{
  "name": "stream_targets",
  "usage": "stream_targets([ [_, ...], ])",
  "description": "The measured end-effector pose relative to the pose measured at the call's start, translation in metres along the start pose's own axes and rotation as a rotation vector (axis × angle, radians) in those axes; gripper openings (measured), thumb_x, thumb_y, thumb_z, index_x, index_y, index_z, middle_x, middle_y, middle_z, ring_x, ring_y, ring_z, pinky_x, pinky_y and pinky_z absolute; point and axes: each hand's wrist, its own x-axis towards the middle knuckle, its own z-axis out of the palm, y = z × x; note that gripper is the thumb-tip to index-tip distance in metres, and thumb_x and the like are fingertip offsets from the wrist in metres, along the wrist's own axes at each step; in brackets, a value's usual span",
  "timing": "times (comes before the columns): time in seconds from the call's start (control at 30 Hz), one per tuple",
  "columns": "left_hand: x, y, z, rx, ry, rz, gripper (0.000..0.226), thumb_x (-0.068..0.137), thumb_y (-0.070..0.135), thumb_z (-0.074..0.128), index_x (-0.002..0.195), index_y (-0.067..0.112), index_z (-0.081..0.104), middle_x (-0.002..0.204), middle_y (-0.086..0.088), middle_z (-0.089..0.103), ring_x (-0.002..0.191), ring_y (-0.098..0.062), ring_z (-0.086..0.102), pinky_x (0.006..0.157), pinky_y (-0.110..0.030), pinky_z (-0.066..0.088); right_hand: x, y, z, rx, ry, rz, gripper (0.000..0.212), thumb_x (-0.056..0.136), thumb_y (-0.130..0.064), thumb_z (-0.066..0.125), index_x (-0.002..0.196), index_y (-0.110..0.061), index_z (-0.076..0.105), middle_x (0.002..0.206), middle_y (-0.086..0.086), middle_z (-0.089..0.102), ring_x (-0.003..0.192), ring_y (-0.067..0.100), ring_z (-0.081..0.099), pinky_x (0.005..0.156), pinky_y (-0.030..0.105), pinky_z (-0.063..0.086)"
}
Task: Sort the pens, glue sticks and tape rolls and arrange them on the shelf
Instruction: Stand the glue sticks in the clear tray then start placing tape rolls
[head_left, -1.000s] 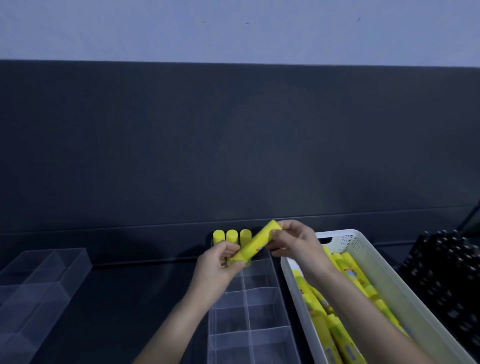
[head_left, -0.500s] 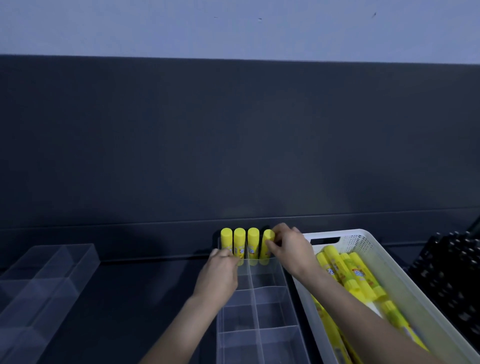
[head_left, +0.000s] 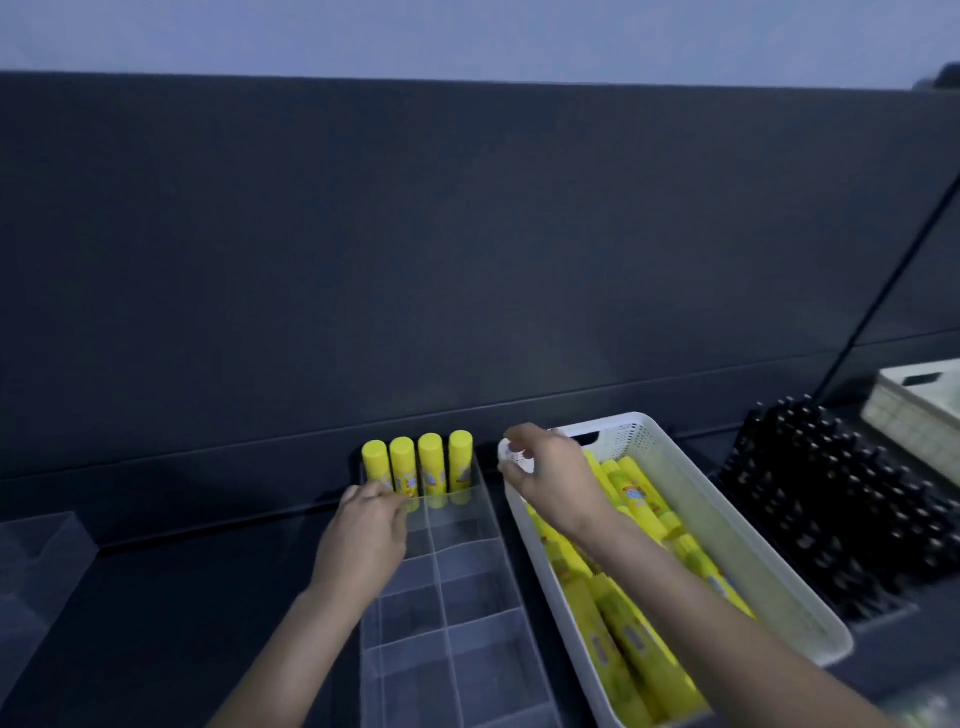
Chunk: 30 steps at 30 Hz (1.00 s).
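Yellow glue sticks, four of them, stand upright side by side at the far end of the clear plastic divided organiser. My left grip rests on its far-left edge with the fingers bent, and I cannot tell if it holds anything. My right grip sits at the far corner of the white perforated basket, loosely curled. I cannot tell if it pinches the rim.

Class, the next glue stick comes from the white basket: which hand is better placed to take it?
Probably the right hand: it hangs empty over the white basket of glue sticks. The left hand rests on the clear organizer by the four standing sticks, farther off.
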Motion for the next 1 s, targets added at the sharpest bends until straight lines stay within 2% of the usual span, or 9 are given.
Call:
stream_targets([
  [0.13,-0.006,0.029,-0.008,-0.192,0.193,0.018,0.016,0.082,-0.005,0.059,0.085,0.001,0.073,0.086,-0.012,0.071,0.081,-0.03,0.061,0.071,-0.028,0.045,-0.031,0.043,-0.053,0.007,0.077,0.128,0.022,0.087,-0.014,0.059,0.106,-0.006,0.066,0.106,0.006,0.069,0.1,0.024,0.06,0.081,0.025,0.038],
  [0.23,-0.008,0.084,-0.013,-0.389,0.229,0.059,0.016,0.084,0.002,0.06,0.091,0.003,0.074,0.08,-0.013,0.073,0.07,-0.018,0.063,0.065,-0.023,0.039,-0.042,0.082,-0.085,-0.056,0.105,0.263,0.016,0.084,-0.008,0.056,0.089,0.004,0.066,0.092,0.019,0.069,0.092,0.035,0.062,0.079,0.035,0.043],
  [0.33,0.0,0.136,0.004,-0.373,0.016,0.081,0.025,0.09,0.01,0.051,0.107,0.008,0.069,0.092,-0.015,0.073,0.084,-0.026,0.066,0.076,-0.029,0.044,-0.05,0.1,-0.093,-0.094,-0.003,0.278,0.018,0.086,-0.006,0.052,0.088,0.008,0.064,0.09,0.023,0.067,0.095,0.033,0.063,0.076,0.032,0.041],
  [0.47,0.018,0.173,0.043,-0.072,-0.332,0.018,0.027,0.095,0.02,0.039,0.085,0.002,0.056,0.103,-0.02,0.063,0.097,-0.036,0.06,0.077,-0.036,0.048,-0.042,0.105,-0.08,-0.134,-0.243,0.291,0.023,0.091,-0.013,0.047,0.08,0.0,0.062,0.082,0.014,0.064,0.089,0.032,0.057,0.071,0.03,0.036],
  [0.53,0.03,0.181,0.059,0.0,-0.431,-0.071,0.033,0.097,0.029,0.04,0.094,0.001,0.058,0.11,-0.02,0.06,0.103,-0.036,0.057,0.078,-0.035,0.044,-0.032,0.105,-0.071,-0.22,-0.341,0.314,0.026,0.096,-0.02,0.042,0.089,-0.005,0.063,0.095,0.012,0.066,0.096,0.03,0.057,0.075,0.029,0.038],
  [0.6,0.042,0.187,0.072,0.037,-0.454,-0.14,0.044,0.096,0.041,0.04,0.106,0.002,0.059,0.119,-0.018,0.059,0.111,-0.035,0.054,0.084,-0.034,0.043,-0.025,0.102,-0.065,-0.308,-0.411,0.339,0.032,0.098,-0.022,0.038,0.109,-0.002,0.06,0.116,0.015,0.063,0.109,0.029,0.056,0.084,0.029,0.042],
  [0.73,0.061,0.193,0.082,0.084,-0.466,-0.241,0.057,0.084,0.058,0.051,0.115,0.01,0.058,0.123,-0.011,0.06,0.115,-0.031,0.054,0.089,-0.034,0.044,-0.016,0.097,-0.058,-0.388,-0.501,0.315,0.032,0.096,-0.015,0.038,0.119,-0.007,0.058,0.125,0.011,0.059,0.117,0.028,0.054,0.092,0.031,0.043],
  [0.87,0.069,0.19,0.085,-0.042,-0.525,-0.35,0.046,0.08,0.045,0.06,0.113,0.013,0.06,0.121,-0.009,0.06,0.112,-0.027,0.056,0.09,-0.031,0.046,-0.011,0.092,-0.058,-0.44,-0.502,0.315,0.034,0.094,-0.015,0.041,0.124,-0.007,0.054,0.132,0.012,0.052,0.124,0.03,0.048,0.101,0.035,0.04],
  [1.0,0.069,0.191,0.084,-0.25,-0.499,-0.467,0.023,0.085,0.021,0.058,0.105,0.01,0.057,0.111,-0.01,0.058,0.104,-0.026,0.055,0.077,-0.027,0.045,-0.006,0.096,-0.049,-0.341,-0.515,0.38,0.033,0.092,-0.02,0.043,0.118,-0.007,0.058,0.127,0.012,0.057,0.12,0.03,0.052,0.097,0.035,0.043],
])
